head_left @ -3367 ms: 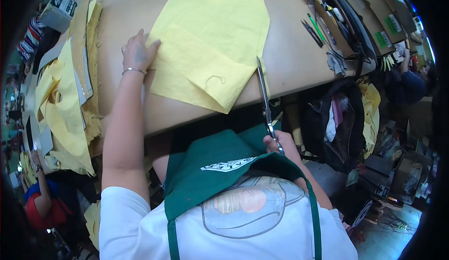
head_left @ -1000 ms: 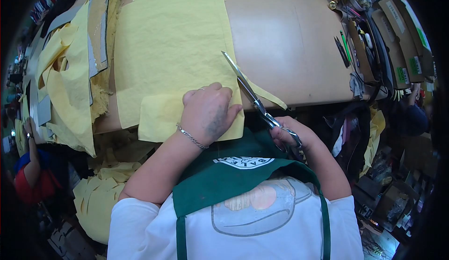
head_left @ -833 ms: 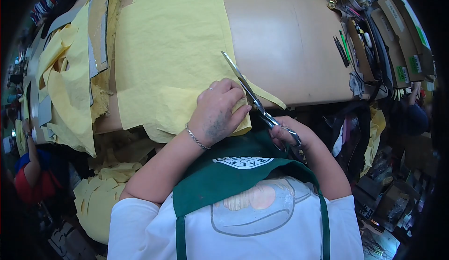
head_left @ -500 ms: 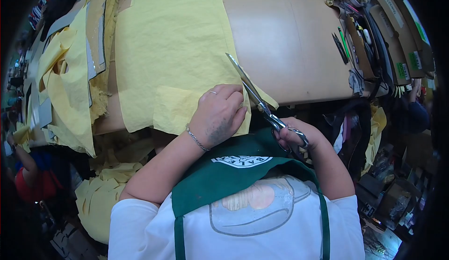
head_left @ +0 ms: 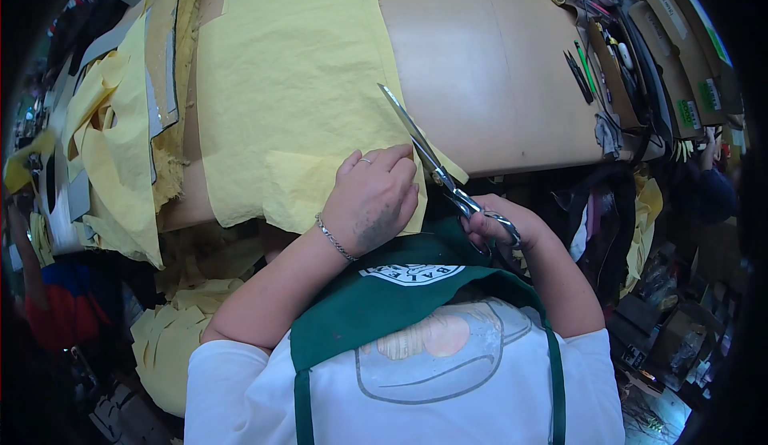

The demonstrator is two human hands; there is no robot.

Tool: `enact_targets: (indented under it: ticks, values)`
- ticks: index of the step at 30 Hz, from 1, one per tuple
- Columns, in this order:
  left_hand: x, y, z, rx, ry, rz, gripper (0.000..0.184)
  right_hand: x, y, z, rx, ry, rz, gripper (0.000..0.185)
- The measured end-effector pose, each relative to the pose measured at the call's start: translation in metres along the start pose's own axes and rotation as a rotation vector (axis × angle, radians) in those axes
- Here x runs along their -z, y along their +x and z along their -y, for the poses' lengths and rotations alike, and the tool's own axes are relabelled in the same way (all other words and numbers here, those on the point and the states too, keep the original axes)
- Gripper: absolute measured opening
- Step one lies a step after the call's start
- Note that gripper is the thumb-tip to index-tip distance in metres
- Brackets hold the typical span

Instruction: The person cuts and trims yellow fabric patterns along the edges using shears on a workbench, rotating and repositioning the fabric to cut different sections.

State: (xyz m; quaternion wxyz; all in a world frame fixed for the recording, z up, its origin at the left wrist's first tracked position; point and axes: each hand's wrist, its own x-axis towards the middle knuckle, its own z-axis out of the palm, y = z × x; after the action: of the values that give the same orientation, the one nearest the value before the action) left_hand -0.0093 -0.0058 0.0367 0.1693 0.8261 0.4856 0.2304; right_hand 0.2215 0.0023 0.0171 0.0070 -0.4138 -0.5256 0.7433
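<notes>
A large yellow fabric piece (head_left: 300,77) lies over the front edge of the table (head_left: 488,61). My left hand (head_left: 372,193) rests on it near its lower right corner, fingers curled down onto the cloth; the fingertips are partly hidden. My right hand (head_left: 504,225) is closed around the handles of large metal scissors (head_left: 432,161). Their long blades point up and left, just right of my left fingers, along the fabric's right edge. A narrow yellow strip (head_left: 452,169) shows to the right of the blades.
More yellow fabric (head_left: 116,165) and a long cardboard-like strip (head_left: 164,53) lie at left. Cut pieces (head_left: 172,349) are heaped below. Pens (head_left: 580,73), cardboard boxes (head_left: 668,61) and tubs stand at right. Another person in red and blue (head_left: 60,301) is at far left.
The scissors and my right hand have shifted slightly left. My left hand stays on the fabric. At far left, the other person's arm has moved and a yellow piece appears raised there.
</notes>
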Motion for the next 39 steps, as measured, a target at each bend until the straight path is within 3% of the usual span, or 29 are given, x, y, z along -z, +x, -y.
enact_targets:
  ticks: [21,30,39]
  values:
    - [0.002,0.002,-0.003,0.038,-0.135,0.027,0.018,-0.008,-0.005,-0.005,0.018,0.028,-0.137,0.066]
    - [-0.006,0.004,-0.004,0.090,-0.314,0.038,0.031,-0.018,-0.012,-0.013,-0.002,0.071,-0.239,0.064]
    - [-0.010,0.006,-0.010,0.096,-0.294,0.057,0.035,-0.026,-0.016,-0.018,-0.024,0.009,-0.341,0.064]
